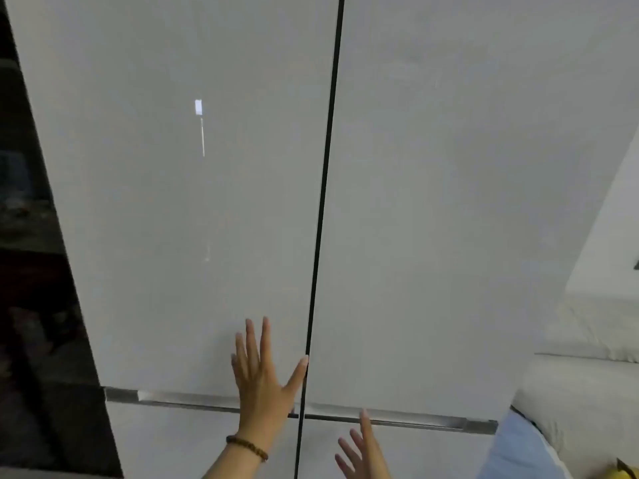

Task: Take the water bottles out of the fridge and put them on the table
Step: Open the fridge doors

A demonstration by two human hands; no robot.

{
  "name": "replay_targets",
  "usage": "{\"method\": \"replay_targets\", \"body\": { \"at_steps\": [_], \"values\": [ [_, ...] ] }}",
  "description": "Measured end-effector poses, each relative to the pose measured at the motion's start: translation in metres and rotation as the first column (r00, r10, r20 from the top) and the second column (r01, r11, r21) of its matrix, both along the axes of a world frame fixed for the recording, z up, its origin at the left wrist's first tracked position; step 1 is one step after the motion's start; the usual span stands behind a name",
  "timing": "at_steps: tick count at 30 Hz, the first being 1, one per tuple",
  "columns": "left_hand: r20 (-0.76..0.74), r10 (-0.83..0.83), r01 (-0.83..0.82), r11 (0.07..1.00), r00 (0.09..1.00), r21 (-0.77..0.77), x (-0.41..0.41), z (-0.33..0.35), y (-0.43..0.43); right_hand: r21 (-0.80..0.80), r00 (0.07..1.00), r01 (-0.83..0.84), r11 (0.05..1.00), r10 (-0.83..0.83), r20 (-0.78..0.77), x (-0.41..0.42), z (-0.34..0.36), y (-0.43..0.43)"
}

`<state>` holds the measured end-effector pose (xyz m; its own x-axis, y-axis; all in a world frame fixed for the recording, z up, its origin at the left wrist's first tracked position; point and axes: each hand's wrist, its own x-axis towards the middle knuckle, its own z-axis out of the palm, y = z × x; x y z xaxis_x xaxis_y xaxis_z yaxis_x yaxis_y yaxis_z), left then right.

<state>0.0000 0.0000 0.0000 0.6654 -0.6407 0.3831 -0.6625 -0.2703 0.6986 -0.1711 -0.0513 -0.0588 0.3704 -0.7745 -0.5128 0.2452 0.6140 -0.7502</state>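
Observation:
A tall pale grey fridge fills the view, both upper doors shut: the left door [193, 202] and the right door [466, 202], split by a dark vertical gap. My left hand [264, 382] lies flat with fingers spread on the lower part of the left door, thumb at the gap; a brown bead bracelet is on its wrist. My right hand [361, 451] is lower, fingers apart, its fingertip near the metal handle strip [415, 414] under the right door. No water bottles and no table are visible.
Lower fridge doors [179, 444] sit below the handle strip. A dark shelf area [31, 271] lies to the left. On the right are a white wall, a pale counter or ledge [587, 392], a light blue object [518, 447] and a yellow object [626, 473].

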Motion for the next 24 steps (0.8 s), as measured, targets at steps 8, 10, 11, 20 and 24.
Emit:
{"method": "replay_targets", "body": {
  "at_steps": [8,10,11,20,24],
  "values": [
    [0.21,0.065,-0.08,0.995,0.976,0.065,0.014,-0.031,-0.074,0.044,0.995,-0.087,0.995,0.085,0.059,0.066,-0.024,-0.054],
    [0.218,0.074,-0.087,0.995,0.973,0.053,0.017,-0.033,-0.079,0.074,0.992,-0.085,0.994,0.078,0.1,0.074,-0.025,-0.057],
    [0.232,0.081,-0.092,0.995,0.969,0.039,0.018,-0.034,-0.081,0.071,0.988,-0.101,0.992,0.091,0.127,0.077,-0.028,-0.06],
    [0.306,0.115,-0.118,0.993,0.945,-0.011,0.022,-0.04,-0.082,0.022,0.983,-0.058,0.998,0.053,0.177,0.097,-0.047,-0.057],
    [0.297,0.089,-0.097,0.995,0.951,0.012,0.021,-0.035,-0.074,0.025,0.985,-0.035,0.999,0.03,0.17,0.094,-0.042,-0.052]
  ]
}}
